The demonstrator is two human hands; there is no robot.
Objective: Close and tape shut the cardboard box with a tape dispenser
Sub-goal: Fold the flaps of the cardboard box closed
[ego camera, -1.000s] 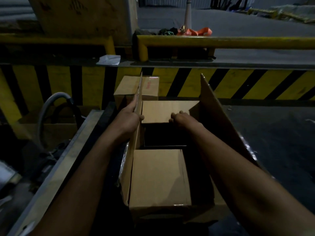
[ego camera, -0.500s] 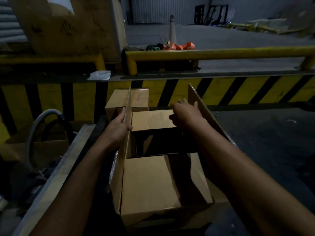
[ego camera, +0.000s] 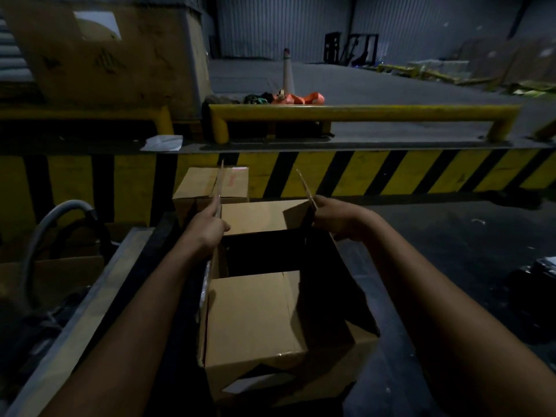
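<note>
Head view: hands (ego camera: 207, 228) (ego camera: 337, 219) on upright cardboard box (ego camera: 255, 320) flaps.

dim warehouse | striped barrier (ego camera: 361, 173) | yellow rail (ego camera: 361, 111) | corrugated wall (ego camera: 285, 25)

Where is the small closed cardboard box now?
In the head view, the small closed box sits just beyond the open cardboard box, left of centre, against the striped barrier, behind the left hand.

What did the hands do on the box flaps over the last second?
The right hand left the far end flap and moved right to grip the right side flap, now pulled nearly upright. The left hand kept its grip on the left side flap. Both end flaps stayed folded in; the cardboard box stayed put.
</note>
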